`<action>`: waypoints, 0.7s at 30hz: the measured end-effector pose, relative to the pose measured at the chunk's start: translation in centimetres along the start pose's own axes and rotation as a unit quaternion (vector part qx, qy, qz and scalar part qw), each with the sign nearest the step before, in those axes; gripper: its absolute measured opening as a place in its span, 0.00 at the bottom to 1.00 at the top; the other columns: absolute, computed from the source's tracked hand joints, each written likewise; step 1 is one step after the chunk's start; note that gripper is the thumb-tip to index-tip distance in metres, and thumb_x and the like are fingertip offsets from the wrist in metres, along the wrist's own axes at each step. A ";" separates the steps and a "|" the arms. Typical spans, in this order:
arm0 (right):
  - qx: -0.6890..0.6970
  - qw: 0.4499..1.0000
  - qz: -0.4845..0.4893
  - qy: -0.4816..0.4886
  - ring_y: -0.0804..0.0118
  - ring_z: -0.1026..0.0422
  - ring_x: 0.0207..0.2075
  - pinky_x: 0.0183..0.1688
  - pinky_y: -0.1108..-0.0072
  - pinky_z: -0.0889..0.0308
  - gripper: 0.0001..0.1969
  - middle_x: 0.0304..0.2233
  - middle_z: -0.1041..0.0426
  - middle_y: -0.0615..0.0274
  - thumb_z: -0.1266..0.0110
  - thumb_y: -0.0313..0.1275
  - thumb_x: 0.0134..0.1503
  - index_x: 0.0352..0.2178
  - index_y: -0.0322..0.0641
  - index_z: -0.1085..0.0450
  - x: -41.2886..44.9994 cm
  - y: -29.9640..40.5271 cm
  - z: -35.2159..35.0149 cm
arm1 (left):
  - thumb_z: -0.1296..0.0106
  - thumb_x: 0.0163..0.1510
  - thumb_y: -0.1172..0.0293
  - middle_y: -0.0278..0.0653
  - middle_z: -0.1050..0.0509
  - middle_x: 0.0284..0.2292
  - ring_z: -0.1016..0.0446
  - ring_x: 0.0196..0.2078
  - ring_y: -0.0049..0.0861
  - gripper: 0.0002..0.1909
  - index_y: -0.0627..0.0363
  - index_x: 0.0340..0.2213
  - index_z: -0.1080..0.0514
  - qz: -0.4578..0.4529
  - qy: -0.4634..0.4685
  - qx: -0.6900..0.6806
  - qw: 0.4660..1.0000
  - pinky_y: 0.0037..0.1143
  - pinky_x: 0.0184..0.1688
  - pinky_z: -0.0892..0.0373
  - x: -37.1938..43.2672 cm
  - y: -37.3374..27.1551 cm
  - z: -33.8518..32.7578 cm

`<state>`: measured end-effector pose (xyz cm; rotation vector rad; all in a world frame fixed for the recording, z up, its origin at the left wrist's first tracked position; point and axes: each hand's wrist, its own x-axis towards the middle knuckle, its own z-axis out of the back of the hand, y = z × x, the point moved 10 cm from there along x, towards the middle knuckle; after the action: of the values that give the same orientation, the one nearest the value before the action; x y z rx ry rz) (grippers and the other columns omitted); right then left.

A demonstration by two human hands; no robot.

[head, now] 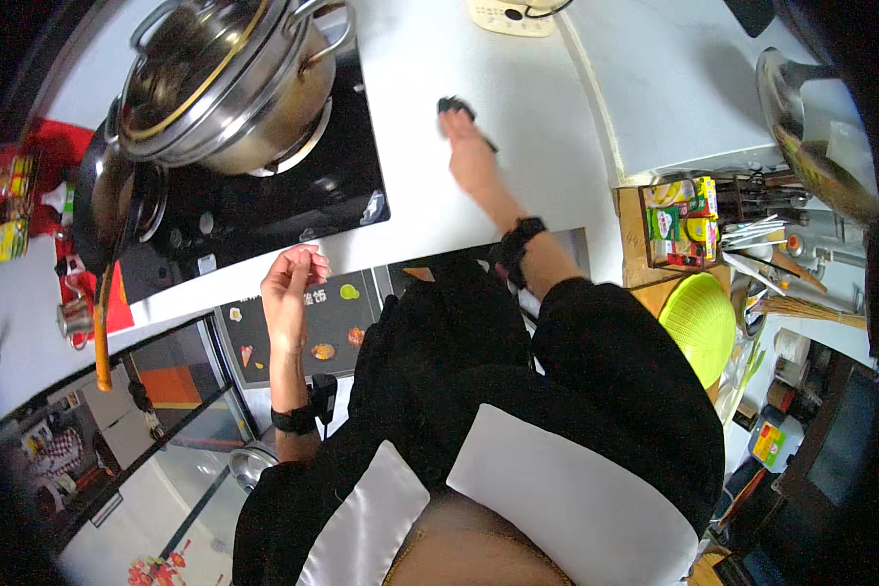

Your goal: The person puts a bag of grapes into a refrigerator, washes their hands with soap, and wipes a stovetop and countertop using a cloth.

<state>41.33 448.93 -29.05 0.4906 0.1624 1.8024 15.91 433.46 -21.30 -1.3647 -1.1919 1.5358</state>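
My right hand (474, 157) presses on a dark cloth (457, 107) that lies on the white countertop (425, 66). The hand and cloth are blurred, and most of the cloth is hidden under the palm. At the counter's front edge, beside the black glass cooktop (264, 201), hovers my left hand (291, 282). Its fingers are curled in towards the thumb, with nothing seen in them. Ahead of it, a stainless steel pot (293, 95) with a glass lid (198, 62) stands on the cooktop.
A dark wok (102, 198) with a wooden handle (103, 329) juts over the counter edge at left. A cream-coloured appliance (520, 16) sits at the far edge. To the right are a basket of packets (681, 223), a lime-green colander (698, 326) and a hanging pan (780, 95).
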 end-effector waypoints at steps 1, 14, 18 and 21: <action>-0.049 0.998 -0.013 0.046 0.62 0.49 0.54 0.57 0.76 0.55 0.25 0.52 0.46 0.55 0.66 0.14 0.46 0.49 0.37 0.46 -1.8 2.9 -0.3 | 0.59 0.54 0.70 0.33 0.30 0.24 0.33 0.25 0.14 0.09 0.62 0.31 0.32 -0.007 -0.001 0.004 1.000 0.15 0.29 0.37 -0.2 0.4 0.8; -0.050 0.996 -0.016 -0.073 0.57 0.42 0.50 0.53 0.74 0.49 0.19 0.45 0.38 0.49 0.66 0.21 0.49 0.45 0.33 0.41 -8.0 -1.8 4.2 | 0.58 0.53 0.68 0.33 0.30 0.24 0.33 0.25 0.15 0.10 0.62 0.31 0.32 -0.008 -0.064 0.014 0.998 0.16 0.30 0.36 -5.6 2.7 8.1; 0.157 0.987 0.015 -0.024 0.58 0.41 0.50 0.53 0.74 0.49 0.21 0.44 0.38 0.47 0.62 0.18 0.45 0.44 0.31 0.42 -11.4 7.5 0.7 | 0.57 0.53 0.66 0.33 0.30 0.25 0.33 0.26 0.15 0.10 0.61 0.31 0.32 -0.004 -0.055 0.006 0.998 0.16 0.30 0.37 -4.7 2.8 7.4; 0.021 0.997 0.068 -0.021 0.59 0.42 0.50 0.53 0.75 0.48 0.22 0.45 0.39 0.49 0.60 0.17 0.44 0.45 0.32 0.42 -12.6 13.4 0.9 | 0.59 0.54 0.67 0.34 0.30 0.25 0.33 0.27 0.15 0.11 0.62 0.32 0.32 -0.024 -0.001 0.030 0.999 0.16 0.29 0.37 -3.2 1.4 4.5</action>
<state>32.40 433.01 -26.55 0.5806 0.1411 1.9224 12.04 429.34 -21.76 -1.2871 -1.1625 1.5265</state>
